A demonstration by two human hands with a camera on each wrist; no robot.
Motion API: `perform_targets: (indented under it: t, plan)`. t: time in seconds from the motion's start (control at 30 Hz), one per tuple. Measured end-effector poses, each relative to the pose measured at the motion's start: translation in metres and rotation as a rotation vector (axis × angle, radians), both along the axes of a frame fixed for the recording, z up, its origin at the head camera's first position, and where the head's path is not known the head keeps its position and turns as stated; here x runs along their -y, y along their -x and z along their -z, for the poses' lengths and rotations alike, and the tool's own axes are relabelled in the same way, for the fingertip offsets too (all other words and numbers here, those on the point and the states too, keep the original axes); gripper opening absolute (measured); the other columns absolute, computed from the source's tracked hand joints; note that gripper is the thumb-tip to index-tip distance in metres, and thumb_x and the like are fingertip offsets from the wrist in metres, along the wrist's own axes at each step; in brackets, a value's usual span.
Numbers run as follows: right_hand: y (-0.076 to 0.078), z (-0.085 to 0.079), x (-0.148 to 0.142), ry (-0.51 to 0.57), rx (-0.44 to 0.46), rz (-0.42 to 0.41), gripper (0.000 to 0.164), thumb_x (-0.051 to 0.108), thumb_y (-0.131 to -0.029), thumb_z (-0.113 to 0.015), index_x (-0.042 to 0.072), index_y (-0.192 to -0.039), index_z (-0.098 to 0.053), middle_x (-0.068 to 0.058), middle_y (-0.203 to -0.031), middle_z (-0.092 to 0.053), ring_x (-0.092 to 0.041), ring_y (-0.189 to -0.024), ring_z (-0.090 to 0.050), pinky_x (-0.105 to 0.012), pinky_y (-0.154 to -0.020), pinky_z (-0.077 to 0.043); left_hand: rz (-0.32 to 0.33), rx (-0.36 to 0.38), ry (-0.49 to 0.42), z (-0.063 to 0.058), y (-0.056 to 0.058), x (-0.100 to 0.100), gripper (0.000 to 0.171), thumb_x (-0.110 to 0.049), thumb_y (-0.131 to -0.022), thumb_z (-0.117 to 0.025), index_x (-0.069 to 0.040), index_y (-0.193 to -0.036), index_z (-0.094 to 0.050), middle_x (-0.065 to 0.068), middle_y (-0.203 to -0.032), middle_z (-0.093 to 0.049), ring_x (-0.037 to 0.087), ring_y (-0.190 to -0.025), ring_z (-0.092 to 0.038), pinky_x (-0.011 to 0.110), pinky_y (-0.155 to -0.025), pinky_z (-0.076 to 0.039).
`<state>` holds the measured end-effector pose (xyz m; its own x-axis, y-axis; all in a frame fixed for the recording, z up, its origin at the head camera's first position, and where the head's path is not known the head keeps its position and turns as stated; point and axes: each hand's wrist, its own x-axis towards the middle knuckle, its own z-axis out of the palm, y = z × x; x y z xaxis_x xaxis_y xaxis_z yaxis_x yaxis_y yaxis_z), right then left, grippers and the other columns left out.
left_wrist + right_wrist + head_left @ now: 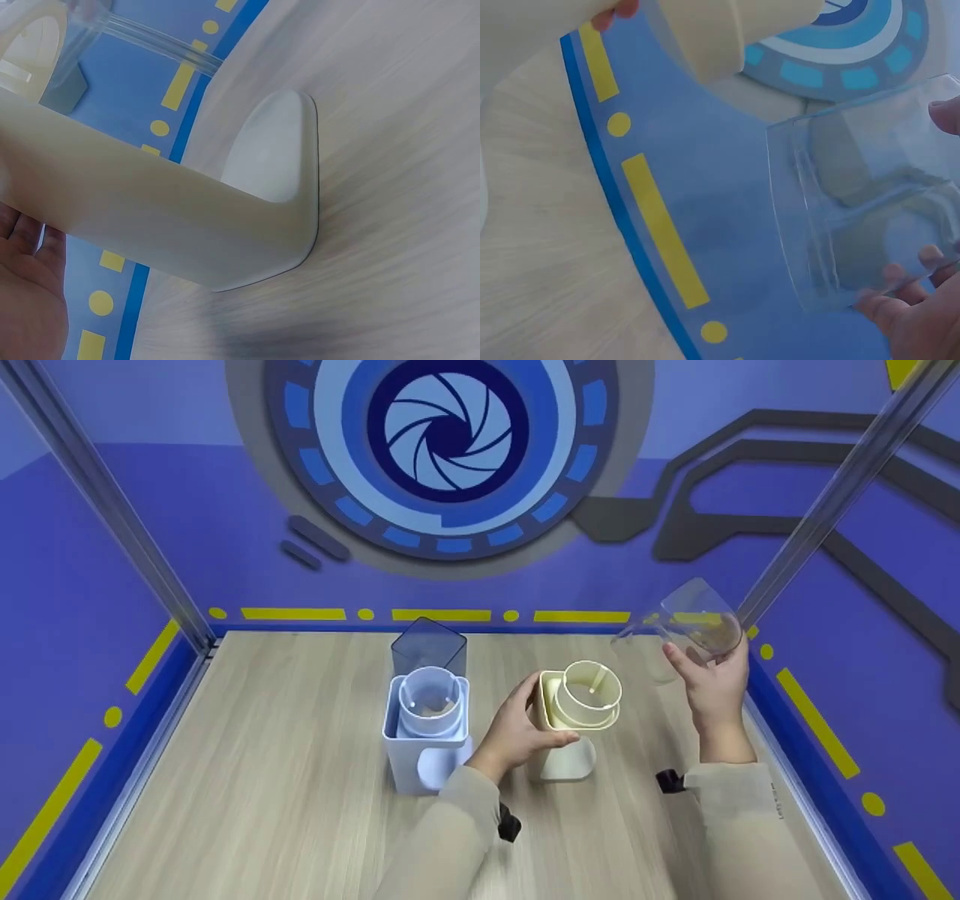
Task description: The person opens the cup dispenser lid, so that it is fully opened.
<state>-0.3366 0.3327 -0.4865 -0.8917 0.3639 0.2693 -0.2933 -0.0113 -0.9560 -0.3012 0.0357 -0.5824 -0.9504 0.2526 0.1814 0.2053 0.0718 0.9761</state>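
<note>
A cream plastic holder (566,760) with a round collar (589,701) at its top and a rounded foot (270,157) stands upright on the table. My left hand (517,735) grips its upper part, thumb across the front and fingers round the side. Over to the right, my right hand (716,686) holds a clear plastic cover (697,607) in the air, apart from the holder. In the right wrist view, the thumb lies on one side of the clear cover (877,195) and the fingertips on the other.
Left of the cream holder stands a similar light blue holder (405,765), with a smoky see-through box part (427,646) rising behind it. Blue printed panels (172,525) and metal rails (120,502) border the wooden table (277,780) on the sides and back.
</note>
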Motion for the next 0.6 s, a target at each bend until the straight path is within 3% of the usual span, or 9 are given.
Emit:
perform_targets:
  t: [0.1, 0.23, 0.43, 0.6]
  plan:
    - [0.005, 0.011, -0.003, -0.05, 0.043, 0.025, 0.104, -0.005, -0.088, -0.092, 0.012, -0.173, -0.034, -0.002, -0.16, -0.05, -0.028, -0.156, -0.047, -0.059, -0.139, -0.038, -0.007, 0.002, 0.012, 0.0, -0.001, 0.0, 0.12, -0.024, -0.074, -0.106, -0.009, -0.174, -0.04, 0.008, -0.17, -0.057, 0.028, -0.165, -0.048, 0.045, -0.141, -0.036]
    - [0.01, 0.024, -0.007, -0.144, 0.13, 0.07, 0.102, 0.008, -0.088, -0.097, 0.013, -0.17, -0.037, 0.01, -0.145, -0.053, -0.021, -0.143, -0.054, -0.051, -0.136, -0.043, -0.001, 0.002, 0.007, 0.0, -0.001, 0.0, 0.118, -0.023, -0.074, -0.106, -0.011, -0.173, -0.042, 0.007, -0.168, -0.058, 0.027, -0.165, -0.049, 0.044, -0.141, -0.036]
    - [0.016, 0.039, -0.012, -0.23, 0.25, 0.109, 0.11, 0.028, -0.089, -0.1, 0.014, -0.174, -0.032, -0.005, -0.165, -0.048, -0.02, -0.145, -0.055, -0.041, -0.138, -0.042, 0.0, -0.006, 0.006, 0.001, 0.001, 0.001, 0.117, -0.023, -0.074, -0.106, -0.013, -0.172, -0.044, 0.004, -0.167, -0.058, 0.024, -0.164, -0.049, 0.042, -0.141, -0.036]
    - [0.022, 0.051, -0.014, -0.293, 0.305, 0.11, 0.115, 0.034, -0.088, -0.1, 0.012, -0.176, -0.029, -0.009, -0.17, -0.047, -0.027, -0.148, -0.054, -0.043, -0.132, -0.047, -0.006, -0.005, 0.021, 0.001, 0.0, 0.001, 0.116, -0.025, -0.074, -0.106, -0.015, -0.172, -0.044, 0.004, -0.168, -0.058, 0.027, -0.165, -0.049, 0.045, -0.141, -0.037]
